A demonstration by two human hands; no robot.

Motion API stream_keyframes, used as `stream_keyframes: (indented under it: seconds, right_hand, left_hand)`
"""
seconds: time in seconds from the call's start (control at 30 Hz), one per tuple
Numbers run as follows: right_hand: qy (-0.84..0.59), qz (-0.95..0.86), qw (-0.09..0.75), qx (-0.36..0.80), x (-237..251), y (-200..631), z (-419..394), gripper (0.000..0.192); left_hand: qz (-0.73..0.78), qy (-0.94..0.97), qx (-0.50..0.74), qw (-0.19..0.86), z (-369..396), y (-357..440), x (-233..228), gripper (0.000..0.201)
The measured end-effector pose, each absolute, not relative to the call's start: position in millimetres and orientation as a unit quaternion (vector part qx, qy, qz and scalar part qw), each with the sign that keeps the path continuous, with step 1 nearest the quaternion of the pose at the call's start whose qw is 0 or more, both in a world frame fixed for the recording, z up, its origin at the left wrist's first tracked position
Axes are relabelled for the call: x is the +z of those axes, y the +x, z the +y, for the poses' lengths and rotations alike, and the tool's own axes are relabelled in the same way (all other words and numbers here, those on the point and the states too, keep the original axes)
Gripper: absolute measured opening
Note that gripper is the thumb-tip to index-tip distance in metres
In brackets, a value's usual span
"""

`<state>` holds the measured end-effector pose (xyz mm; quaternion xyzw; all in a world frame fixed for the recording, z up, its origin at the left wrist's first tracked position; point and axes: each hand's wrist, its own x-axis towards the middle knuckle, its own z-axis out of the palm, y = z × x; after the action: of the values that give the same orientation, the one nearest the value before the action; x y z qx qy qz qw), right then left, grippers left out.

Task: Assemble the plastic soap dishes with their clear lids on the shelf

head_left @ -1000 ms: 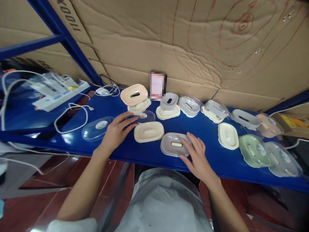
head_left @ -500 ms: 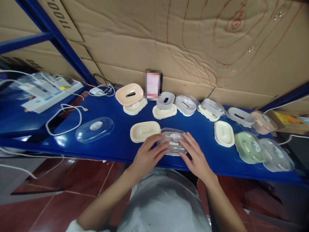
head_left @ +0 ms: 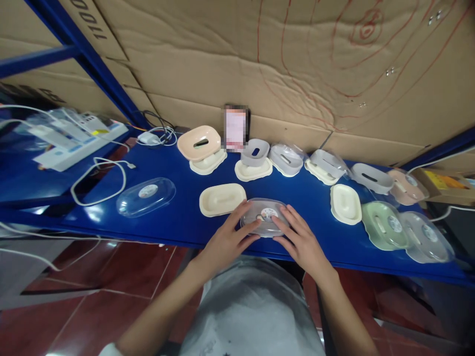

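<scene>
Head view. My left hand (head_left: 227,238) and right hand (head_left: 302,240) face each other low in the middle, fingers spread and curved over the two ends of a clear lid (head_left: 264,228). Fingertips touch it; cannot tell whether they pinch the rim or only press. A grey dish shows through the plastic, between my palms.

Surface: glossy blue tabletop (head_left: 314,205), bare just right of my right hand. Cream tray (head_left: 222,200) just beyond my left fingers. Spare lid (head_left: 146,199) farther left, lying flat. Peach dish (head_left: 200,141) beyond that tray, on a cream base. Green dish (head_left: 386,230) well right of my right hand.

Room: cardboard wall (head_left: 208,64) beyond both hands, red curved lines (head_left: 367,30) drawn on it above and right. Blue post (head_left: 94,66) far left; power strip (head_left: 55,160) below it. Red tiled floor (head_left: 137,277) under my left forearm.

Writing: "1100" printed sideways on the cardboard, far left beyond my left hand, cut by the top edge. Round sticker (head_left: 268,213) on the lid between my hands, print too small to read. Screen (head_left: 236,129) straight beyond my hands, pixelated, unreadable.
</scene>
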<state>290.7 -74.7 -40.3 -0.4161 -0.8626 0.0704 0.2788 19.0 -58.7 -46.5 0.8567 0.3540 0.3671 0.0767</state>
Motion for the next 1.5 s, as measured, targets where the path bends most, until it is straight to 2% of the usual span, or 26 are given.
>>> stream_keyframes:
  seconds: [0.27, 0.43, 0.57, 0.63, 0.77, 0.9, 1.07, 1.2, 1.5]
  right_hand:
    - [-0.416, -0.864, 0.276, 0.06, -39.0, 288.7, -75.4, 0.072]
    - [-0.429, -0.862, 0.266, 0.047, -39.3, 291.2, -74.6, 0.066]
    - [-0.485, -0.834, 0.262, 0.007, -44.1, 305.4, -71.6, 0.063]
    - [-0.536, -0.8, 0.267, -0.03, -47.6, 312.2, -69.3, 0.062]
    - [-0.599, -0.749, 0.265, -0.095, -50.7, 307.4, -70.6, 0.068]
    - [-0.498, -0.838, 0.218, -0.044, -44.0, 281.3, -80.4, 0.07]
    - [-0.404, -0.901, 0.153, 0.041, -36.0, 260.8, -82.7, 0.061]
    - [-0.42, -0.891, 0.156, 0.075, -35.9, 259.2, -80.7, 0.048]
    - [-0.43, -0.882, 0.165, 0.098, -33.2, 259.5, -82.3, 0.042]
  left_hand:
    - [0.346, 0.865, 0.361, 0.044, -57.5, 18.0, -52.5, 0.036]
    - [0.363, 0.86, 0.354, 0.06, -58.6, 17.5, -44.0, 0.035]
    - [0.44, 0.83, 0.344, -0.003, -51.1, -5.6, -37.9, 0.041]
    - [0.497, 0.807, 0.318, -0.039, -47.1, -20.0, -39.5, 0.037]
    - [0.502, 0.826, 0.256, -0.021, -51.4, -32.5, -43.1, 0.028]
    - [0.468, 0.842, 0.267, 0.031, -60.0, -45.4, -34.7, 0.042]
    - [0.633, 0.702, 0.317, -0.079, -50.1, -121.8, -33.8, 0.048]
    - [0.696, 0.655, 0.287, -0.062, -46.7, -163.1, -45.9, 0.051]
    - [0.633, 0.716, 0.282, -0.08, -32.3, -80.1, -48.2, 0.038]
